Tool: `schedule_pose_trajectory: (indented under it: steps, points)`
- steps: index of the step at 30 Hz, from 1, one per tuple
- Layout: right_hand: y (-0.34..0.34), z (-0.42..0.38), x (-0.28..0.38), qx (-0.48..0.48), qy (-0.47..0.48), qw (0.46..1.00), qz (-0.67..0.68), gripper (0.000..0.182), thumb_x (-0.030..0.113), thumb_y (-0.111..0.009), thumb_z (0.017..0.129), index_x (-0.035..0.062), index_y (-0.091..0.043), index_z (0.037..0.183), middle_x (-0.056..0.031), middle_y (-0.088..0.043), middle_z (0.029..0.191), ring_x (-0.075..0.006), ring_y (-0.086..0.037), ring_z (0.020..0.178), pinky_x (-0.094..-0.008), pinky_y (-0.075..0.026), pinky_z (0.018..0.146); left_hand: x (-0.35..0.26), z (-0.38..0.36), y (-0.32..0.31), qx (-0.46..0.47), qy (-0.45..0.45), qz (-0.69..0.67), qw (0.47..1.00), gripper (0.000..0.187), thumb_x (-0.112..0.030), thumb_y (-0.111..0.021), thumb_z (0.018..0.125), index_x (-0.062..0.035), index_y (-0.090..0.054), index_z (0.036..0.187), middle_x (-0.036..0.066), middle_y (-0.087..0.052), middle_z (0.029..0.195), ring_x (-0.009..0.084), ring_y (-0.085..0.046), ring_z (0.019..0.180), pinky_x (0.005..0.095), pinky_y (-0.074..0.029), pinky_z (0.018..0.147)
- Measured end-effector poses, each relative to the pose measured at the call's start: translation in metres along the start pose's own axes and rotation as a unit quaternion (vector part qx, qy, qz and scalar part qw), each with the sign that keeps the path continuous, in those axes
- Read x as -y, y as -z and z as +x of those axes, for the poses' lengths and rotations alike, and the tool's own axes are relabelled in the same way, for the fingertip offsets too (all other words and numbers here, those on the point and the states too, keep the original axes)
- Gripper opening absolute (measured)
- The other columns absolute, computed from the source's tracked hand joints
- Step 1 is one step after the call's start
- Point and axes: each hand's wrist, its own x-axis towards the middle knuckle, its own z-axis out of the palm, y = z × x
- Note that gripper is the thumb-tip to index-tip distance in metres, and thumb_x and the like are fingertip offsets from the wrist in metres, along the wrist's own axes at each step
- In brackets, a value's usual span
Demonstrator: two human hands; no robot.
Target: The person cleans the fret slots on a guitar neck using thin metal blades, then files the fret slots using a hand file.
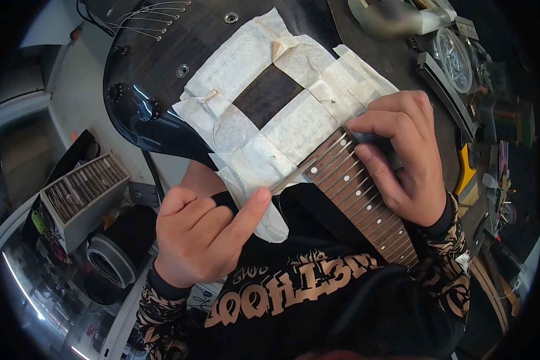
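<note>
A dark electric guitar body [156, 90] lies across my lap, with overlapping masking tape [222, 66] framing a bare dark square. The brown fretboard [366, 201], with pale dots and metal frets, runs down to the right. Along its body end lies a thin narrow strip [291, 180]. My left hand [201, 237] has its index fingertip at the strip's near end, other fingers curled. At the far end, my right hand [405, 156] has the index fingertip at the tape and fretboard corner, thumb over the fretboard edge. What the curled fingers hold is hidden.
A white box [87, 198] with rows of flat pieces stands at left, near a grey-rimmed dark cylinder [111, 261]. On the right bench are a yellow-handled brush [465, 171], a metal bar [447, 90] and a clear wrapped coil [452, 57]. Loose strings [156, 21] stick up from the guitar body.
</note>
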Motion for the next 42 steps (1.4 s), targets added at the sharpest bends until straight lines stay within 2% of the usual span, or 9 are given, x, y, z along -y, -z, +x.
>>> schedule_pose_trajectory:
  steps: [8, 9, 12, 18, 19, 26, 29, 32, 42]
  points:
    - [-0.003, -0.002, -0.004, -0.026, 0.005, 0.999, 0.018, 0.038, -0.005, -0.084, 0.092, 0.0058, -0.078, 0.128, -0.0117, -0.072, 0.121, -0.0337, -0.063, 0.116, -0.0469, -0.049, 0.107, -0.006, -0.002, 0.013, 0.04, 0.002, 0.006, 0.999, 0.068, -0.002, -0.077, 0.076, 0.0024, -0.085, 0.143, -0.002, -0.048, 0.074, 0.0208, -0.049, 0.065, 0.0413, -0.038, 0.074]
    - [-0.002, -0.003, -0.004, -0.029, 0.004, 0.999, 0.018, 0.039, -0.005, -0.084, 0.091, 0.0058, -0.078, 0.128, -0.0115, -0.072, 0.12, -0.0337, -0.063, 0.116, -0.0469, -0.049, 0.106, -0.007, -0.001, 0.011, 0.029, 0.003, 0.028, 0.999, 0.061, -0.003, -0.078, 0.081, -0.0046, -0.088, 0.141, -0.007, -0.043, 0.074, 0.0139, -0.047, 0.066, 0.036, -0.037, 0.073]
    - [-0.004, 0.0, -0.003, -0.029, 0.014, 0.999, 0.015, 0.041, -0.007, -0.084, 0.089, 0.0061, -0.078, 0.128, -0.011, -0.072, 0.119, -0.0339, -0.064, 0.115, -0.0464, -0.05, 0.105, -0.011, 0.027, 0.005, 0.028, -0.007, 0.01, 1.0, 0.065, -0.002, -0.076, 0.077, 0.0039, -0.085, 0.141, -0.002, -0.048, 0.072, 0.0204, -0.049, 0.065, 0.0416, -0.039, 0.075]
    - [-0.005, -0.003, -0.004, -0.037, 0.003, 0.999, 0.023, 0.043, -0.009, -0.085, 0.088, 0.0065, -0.078, 0.128, -0.0107, -0.072, 0.119, -0.0344, -0.065, 0.115, -0.0462, -0.05, 0.105, -0.008, 0.018, 0.012, 0.037, 0.001, 0.007, 0.999, 0.063, -0.002, -0.077, 0.081, -0.0032, -0.087, 0.143, -0.006, -0.043, 0.073, 0.0155, -0.048, 0.063, 0.0379, -0.039, 0.072]
    - [-0.006, -0.003, -0.004, -0.038, 0.003, 0.999, 0.022, 0.043, -0.009, -0.085, 0.088, 0.0066, -0.078, 0.128, -0.0107, -0.072, 0.119, -0.0346, -0.065, 0.116, -0.0464, -0.05, 0.105, -0.008, 0.014, 0.017, 0.052, -0.007, -0.005, 0.999, 0.068, -0.002, -0.077, 0.078, 0.0059, -0.082, 0.146, -0.002, -0.048, 0.073, 0.0213, -0.049, 0.063, 0.0423, -0.037, 0.072]
    - [-0.006, -0.003, -0.003, -0.041, 0.006, 0.999, 0.015, 0.044, -0.009, -0.085, 0.087, 0.0073, -0.078, 0.128, -0.0111, -0.072, 0.119, -0.0358, -0.064, 0.116, -0.0476, -0.05, 0.105, -0.005, 0.052, 0.006, 0.06, -0.026, -0.011, 0.998, 0.068, 0.0, -0.076, 0.077, 0.0076, -0.082, 0.145, -0.001, -0.05, 0.074, 0.021, -0.05, 0.064, 0.0432, -0.036, 0.072]
    - [-0.004, -0.004, -0.005, -0.039, 0.0, 0.999, 0.018, 0.044, -0.009, -0.085, 0.087, 0.0074, -0.078, 0.128, -0.0111, -0.072, 0.119, -0.036, -0.064, 0.116, -0.0478, -0.05, 0.105, -0.01, 0.024, 0.016, 0.063, -0.001, 0.007, 0.998, 0.063, -0.002, -0.075, 0.083, -0.0002, -0.085, 0.145, -0.005, -0.044, 0.073, 0.0158, -0.048, 0.063, 0.0392, -0.038, 0.071]
    - [-0.005, -0.004, -0.004, -0.036, -0.001, 0.999, 0.019, 0.045, -0.009, -0.085, 0.087, 0.0074, -0.078, 0.128, -0.011, -0.072, 0.119, -0.0359, -0.064, 0.115, -0.0477, -0.05, 0.105, -0.011, 0.039, 0.011, 0.046, -0.006, -0.024, 0.999, 0.067, 0.001, -0.076, 0.079, 0.0069, -0.082, 0.145, -0.001, -0.049, 0.074, 0.0212, -0.049, 0.064, 0.0438, -0.036, 0.072]
    - [-0.006, -0.003, -0.005, -0.046, 0.004, 0.999, 0.023, 0.052, -0.011, -0.085, 0.086, 0.0074, -0.076, 0.133, -0.0108, -0.073, 0.119, -0.0358, -0.065, 0.115, -0.048, -0.05, 0.106, -0.012, 0.04, 0.012, 0.057, -0.001, -0.025, 0.998, 0.068, 0.003, -0.077, 0.078, 0.007, -0.081, 0.145, -0.002, -0.052, 0.075, 0.0203, -0.051, 0.063, 0.0421, -0.037, 0.072]
